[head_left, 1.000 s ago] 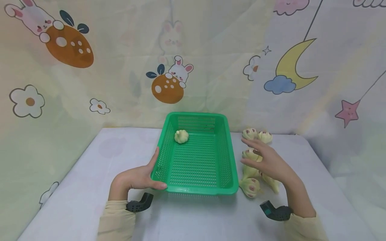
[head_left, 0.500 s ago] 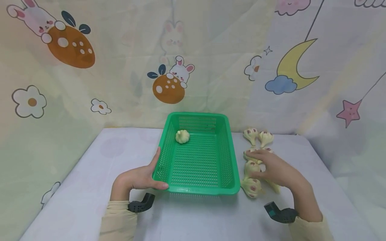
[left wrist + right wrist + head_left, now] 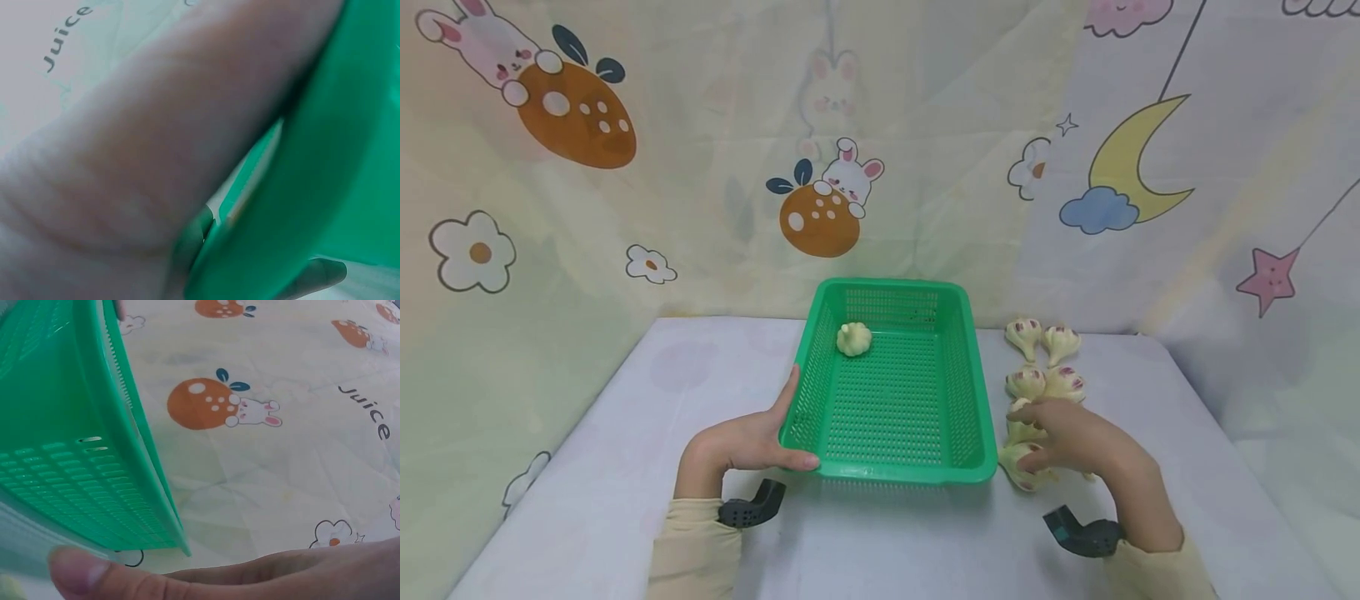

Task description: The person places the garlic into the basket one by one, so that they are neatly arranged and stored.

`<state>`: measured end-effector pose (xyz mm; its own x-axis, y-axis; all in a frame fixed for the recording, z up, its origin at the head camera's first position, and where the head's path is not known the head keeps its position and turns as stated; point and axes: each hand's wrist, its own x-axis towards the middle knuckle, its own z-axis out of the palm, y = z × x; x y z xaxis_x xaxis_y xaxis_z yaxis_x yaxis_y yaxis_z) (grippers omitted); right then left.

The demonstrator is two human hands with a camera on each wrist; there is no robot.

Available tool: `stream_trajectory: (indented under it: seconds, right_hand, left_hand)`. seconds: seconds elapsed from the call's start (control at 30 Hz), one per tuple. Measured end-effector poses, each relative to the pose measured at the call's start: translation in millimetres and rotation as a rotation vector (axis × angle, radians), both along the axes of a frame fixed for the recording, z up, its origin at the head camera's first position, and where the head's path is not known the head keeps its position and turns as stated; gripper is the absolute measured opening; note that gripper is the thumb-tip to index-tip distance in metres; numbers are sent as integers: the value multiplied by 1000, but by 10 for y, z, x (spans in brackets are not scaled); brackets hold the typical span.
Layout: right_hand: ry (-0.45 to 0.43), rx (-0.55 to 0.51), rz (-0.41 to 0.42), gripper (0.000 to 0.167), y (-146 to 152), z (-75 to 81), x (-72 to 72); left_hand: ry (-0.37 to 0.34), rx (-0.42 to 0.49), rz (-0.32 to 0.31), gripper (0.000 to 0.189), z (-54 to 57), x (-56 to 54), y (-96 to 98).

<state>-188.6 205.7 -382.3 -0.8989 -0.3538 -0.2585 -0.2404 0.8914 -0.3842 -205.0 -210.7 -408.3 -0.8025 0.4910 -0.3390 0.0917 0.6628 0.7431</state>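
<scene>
Green basket (image 3: pixel 883 404): our left hand (image 3: pixel 741 440) grips it.
Garlic (image 3: pixel 1026 383): likely light, firm; we'd pinch it midway.
Right hand (image 3: pixel 1084 435): fingers parted.

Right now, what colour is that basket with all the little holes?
The basket is bright green; it shows best in the head view.

The basket (image 3: pixel 902 476), reaching toward the far edge of the table (image 3: pixel 880 542), looks like moulded plastic, smooth and glossy along the rim, its walls and floor pierced. The garlic bulbs (image 3: pixel 1062 343) toward the table's right edge look matt and ribbed. The tabletop appears smooth and dull. Past its far edge hangs creased, matt printed cloth (image 3: pixel 940 217). The sleeves (image 3: pixel 695 546) are soft, wrinkled cloth; the wrist cameras (image 3: pixel 747 512) look like matt plastic.
</scene>
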Motion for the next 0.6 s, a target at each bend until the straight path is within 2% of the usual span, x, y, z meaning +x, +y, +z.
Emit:
stream_trajectory:
  seconds: [0.17,0.43,0.6]
  right_hand:
    - [-31,7,-12,57,0,-31,-13]
    - [-60,25,-55,25,-9,-96,-7]
    - [-44,48,-66,23,-21,-123,-8]
  left_hand:
    - [4,1,2,131,-7,-2,-8]
    - [6,-9,2,131,-7,-5,-11]
    - [10,-34,14,130,-10,-2,-12]
